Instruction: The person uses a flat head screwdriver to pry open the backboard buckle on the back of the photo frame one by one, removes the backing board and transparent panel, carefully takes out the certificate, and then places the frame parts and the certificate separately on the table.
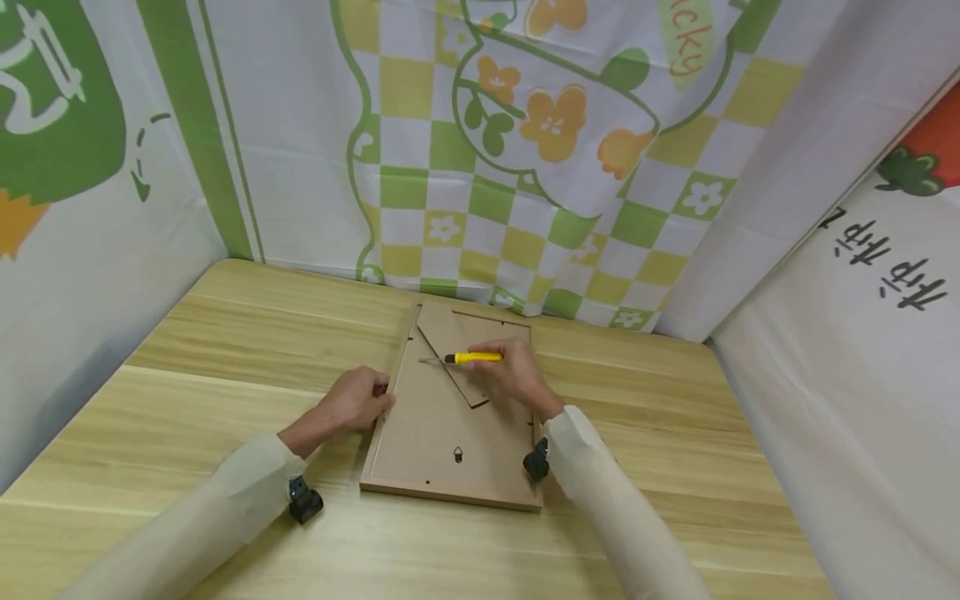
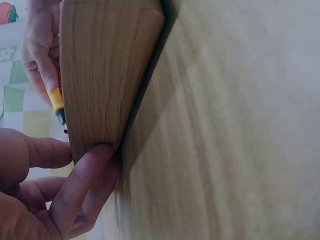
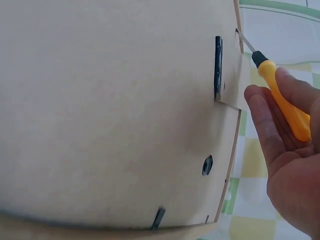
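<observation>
- Tan wooden frame lies on the table, back side up, right in front of me. Makes sense to me, since the stand flap, hanging ring and little dark tabs are all on this face.
- My left hand grips the left edge, fingers against the side wall, I'd guess so the thing doesn't skid.
- My right hand pinches the yellow screwdriver by its handle, over the flap, shaft aimed left. That low, sideways hold probably suits the shallow rim. The tip is near a tab on the left side (can't tell if it's actually touching, sorry).
- So the hands are apart, with part of the board between them.
- Edges: the far end sits close to the back of the table, with checked cloth just behind, so not much room to push that way, I reckon.
- Wood runs on to the left, the right and toward me, which gives more room for sliding or turning. The flap looks folded down, but its slanted edge could snag a low shaft.
</observation>
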Demonstrator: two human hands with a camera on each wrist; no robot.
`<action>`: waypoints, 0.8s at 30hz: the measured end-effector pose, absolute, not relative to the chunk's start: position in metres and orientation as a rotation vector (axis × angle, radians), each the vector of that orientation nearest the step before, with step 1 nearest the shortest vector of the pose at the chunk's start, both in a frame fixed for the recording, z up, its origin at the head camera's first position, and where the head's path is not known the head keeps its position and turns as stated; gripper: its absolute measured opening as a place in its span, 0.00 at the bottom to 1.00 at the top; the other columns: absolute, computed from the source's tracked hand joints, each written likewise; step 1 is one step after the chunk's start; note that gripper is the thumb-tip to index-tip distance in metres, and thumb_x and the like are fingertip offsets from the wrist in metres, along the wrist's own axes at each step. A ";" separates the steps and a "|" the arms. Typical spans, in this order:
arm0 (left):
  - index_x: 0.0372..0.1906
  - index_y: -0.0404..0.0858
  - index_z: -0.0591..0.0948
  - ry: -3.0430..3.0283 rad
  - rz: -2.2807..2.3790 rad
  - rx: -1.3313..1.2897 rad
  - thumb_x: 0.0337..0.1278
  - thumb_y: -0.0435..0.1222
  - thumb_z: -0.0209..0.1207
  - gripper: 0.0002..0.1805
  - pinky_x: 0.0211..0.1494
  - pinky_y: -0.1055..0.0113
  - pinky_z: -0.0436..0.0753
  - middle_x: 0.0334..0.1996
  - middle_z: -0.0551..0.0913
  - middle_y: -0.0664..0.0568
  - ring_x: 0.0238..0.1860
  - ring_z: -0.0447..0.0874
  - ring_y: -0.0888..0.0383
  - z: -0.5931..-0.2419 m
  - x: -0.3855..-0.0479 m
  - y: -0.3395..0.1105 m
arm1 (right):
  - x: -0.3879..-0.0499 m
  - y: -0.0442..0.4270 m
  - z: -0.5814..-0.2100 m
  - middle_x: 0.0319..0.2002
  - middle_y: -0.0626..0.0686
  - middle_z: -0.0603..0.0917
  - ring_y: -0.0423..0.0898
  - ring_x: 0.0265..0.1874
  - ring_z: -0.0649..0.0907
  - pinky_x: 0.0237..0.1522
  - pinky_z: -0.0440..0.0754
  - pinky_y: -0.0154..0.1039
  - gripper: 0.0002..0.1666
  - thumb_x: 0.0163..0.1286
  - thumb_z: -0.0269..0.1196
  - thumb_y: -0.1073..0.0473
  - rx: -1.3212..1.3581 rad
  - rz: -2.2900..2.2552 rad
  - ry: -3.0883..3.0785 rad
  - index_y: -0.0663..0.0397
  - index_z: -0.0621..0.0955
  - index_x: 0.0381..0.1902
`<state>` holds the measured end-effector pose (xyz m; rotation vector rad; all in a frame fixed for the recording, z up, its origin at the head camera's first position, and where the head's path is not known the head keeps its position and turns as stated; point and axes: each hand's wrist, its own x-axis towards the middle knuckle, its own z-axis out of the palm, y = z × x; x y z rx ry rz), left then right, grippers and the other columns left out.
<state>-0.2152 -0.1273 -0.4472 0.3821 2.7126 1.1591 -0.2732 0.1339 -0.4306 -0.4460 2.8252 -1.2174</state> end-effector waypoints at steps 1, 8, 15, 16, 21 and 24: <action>0.22 0.35 0.76 2.721 1.158 0.396 0.64 0.30 0.56 0.13 0.18 0.72 0.72 0.16 0.70 0.54 0.15 0.70 0.63 -0.447 -0.214 -0.127 | -0.275 0.133 -0.431 0.46 0.55 0.89 0.48 0.46 0.85 0.45 0.84 0.39 0.15 0.61 0.71 0.60 -0.439 -1.221 2.835 0.55 0.88 0.47; 0.22 0.36 0.76 2.756 1.155 0.415 0.62 0.30 0.56 0.12 0.18 0.72 0.68 0.15 0.69 0.56 0.15 0.69 0.63 -0.451 -0.213 -0.127 | -0.285 0.127 -0.433 0.48 0.53 0.88 0.50 0.49 0.84 0.51 0.83 0.44 0.15 0.61 0.71 0.58 -0.401 -1.192 2.911 0.53 0.88 0.47; 0.22 0.36 0.76 2.747 1.185 0.409 0.61 0.29 0.57 0.11 0.18 0.72 0.69 0.15 0.68 0.56 0.15 0.69 0.63 -0.453 -0.213 -0.127 | -0.288 0.124 -0.435 0.49 0.52 0.88 0.50 0.52 0.83 0.55 0.82 0.46 0.15 0.62 0.70 0.57 -0.333 -1.171 2.900 0.51 0.88 0.48; 0.22 0.36 0.75 2.747 1.187 0.410 0.61 0.29 0.57 0.12 0.18 0.71 0.69 0.15 0.68 0.56 0.15 0.69 0.63 -0.453 -0.212 -0.127 | -0.288 0.123 -0.435 0.50 0.53 0.88 0.50 0.53 0.83 0.56 0.82 0.46 0.16 0.62 0.70 0.57 -0.325 -1.185 2.886 0.51 0.88 0.48; 0.18 0.39 0.71 2.746 1.184 0.405 0.61 0.30 0.57 0.16 0.18 0.72 0.66 0.14 0.66 0.57 0.15 0.67 0.63 -0.450 -0.212 -0.128 | -0.291 0.121 -0.439 0.51 0.54 0.87 0.51 0.55 0.82 0.58 0.80 0.46 0.16 0.63 0.69 0.58 -0.342 -1.220 2.858 0.53 0.87 0.49; 0.17 0.40 0.69 2.747 1.183 0.408 0.61 0.30 0.57 0.17 0.18 0.73 0.64 0.14 0.65 0.57 0.15 0.65 0.63 -0.449 -0.212 -0.128 | -0.293 0.119 -0.439 0.51 0.54 0.87 0.51 0.55 0.82 0.59 0.80 0.47 0.16 0.63 0.69 0.59 -0.354 -1.207 2.860 0.54 0.87 0.50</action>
